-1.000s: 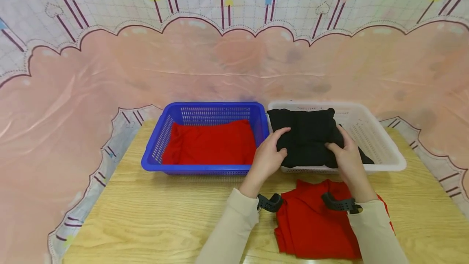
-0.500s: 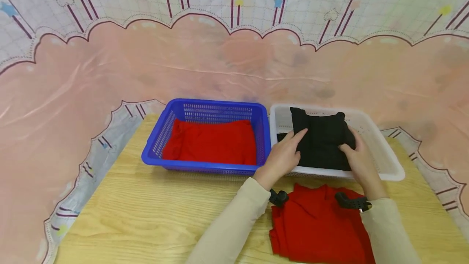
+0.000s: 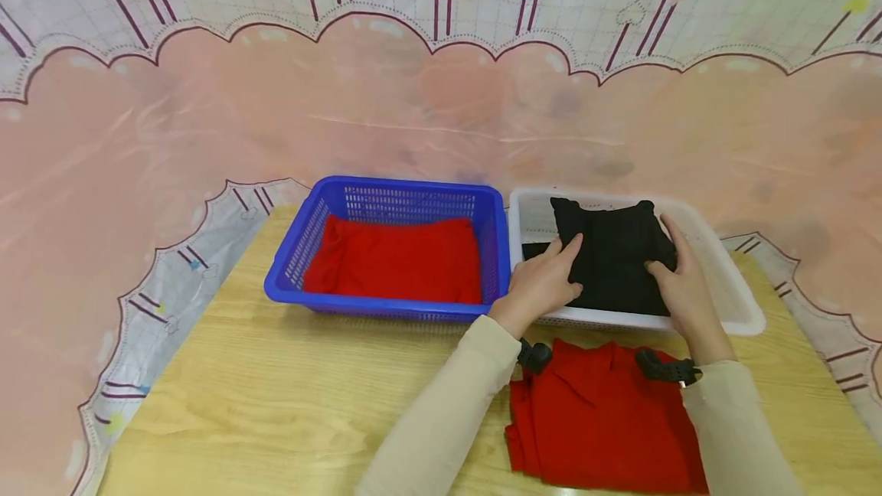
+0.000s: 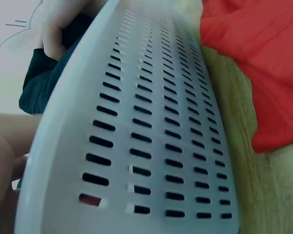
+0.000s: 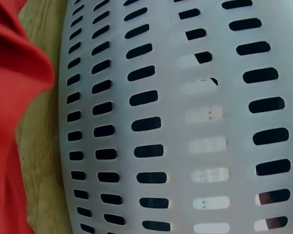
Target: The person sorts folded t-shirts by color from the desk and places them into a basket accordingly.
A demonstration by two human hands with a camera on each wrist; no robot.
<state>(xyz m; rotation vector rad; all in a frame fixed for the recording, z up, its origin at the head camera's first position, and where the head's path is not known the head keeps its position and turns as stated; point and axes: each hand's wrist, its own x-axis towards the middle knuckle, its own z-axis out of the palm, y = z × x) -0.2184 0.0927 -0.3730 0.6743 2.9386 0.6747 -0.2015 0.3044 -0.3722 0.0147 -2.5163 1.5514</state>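
Observation:
A folded black garment lies in the white plastic basket, its far corners sticking up near the back rim. My left hand holds its left side, thumb and index finger spread over the cloth. At the opposite side my right hand grips the edge, thumb on top; the left wrist view shows these right fingers curled at the black cloth. Another piece of black cloth shows under the garment at the left. Basket walls hide most of the handwork in both wrist views.
To the left stands a blue basket with a folded red garment inside, its rim close to the white basket. Another folded red garment lies on the wooden table in front, under the forearms. A patterned cloth hangs behind.
Both hands have shifted right with the black garment, which sits further right inside the white basket. Black cloth beneath it now shows at the left. The head view has moved slightly.

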